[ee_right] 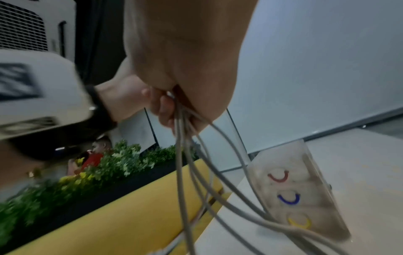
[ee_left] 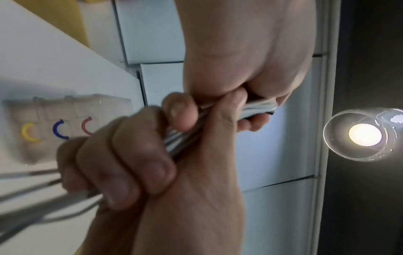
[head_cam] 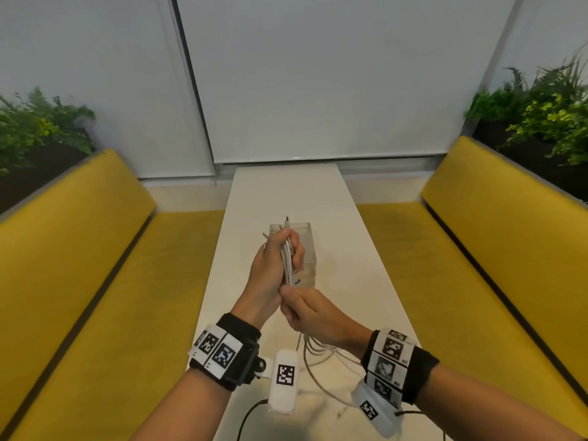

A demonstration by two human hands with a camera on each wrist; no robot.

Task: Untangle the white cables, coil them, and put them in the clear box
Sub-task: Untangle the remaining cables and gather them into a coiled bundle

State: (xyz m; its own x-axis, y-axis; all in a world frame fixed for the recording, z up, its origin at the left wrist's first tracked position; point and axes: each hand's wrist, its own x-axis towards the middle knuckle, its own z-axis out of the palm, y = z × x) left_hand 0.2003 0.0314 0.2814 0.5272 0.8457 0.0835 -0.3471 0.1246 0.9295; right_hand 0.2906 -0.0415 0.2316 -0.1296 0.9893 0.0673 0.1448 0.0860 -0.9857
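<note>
A bundle of white cables (head_cam: 288, 259) runs upright through both hands above the narrow white table (head_cam: 286, 192). My left hand (head_cam: 280, 249) grips the upper part of the bundle, fingers curled round it (ee_left: 135, 155). Just below, my right hand (head_cam: 302, 310) holds the same strands in a fist (ee_right: 174, 107). Loose cable loops (head_cam: 321, 354) hang from the right hand onto the table. The clear box (head_cam: 307, 249) stands behind the hands, partly hidden; it has red, blue and yellow rings (ee_right: 288, 198) inside.
Yellow bench seats (head_cam: 105, 281) flank the table on both sides, with planters of green foliage (head_cam: 547, 116) behind them. White blinds close off the far end. A lit lamp (ee_left: 365, 135) shows in the left wrist view.
</note>
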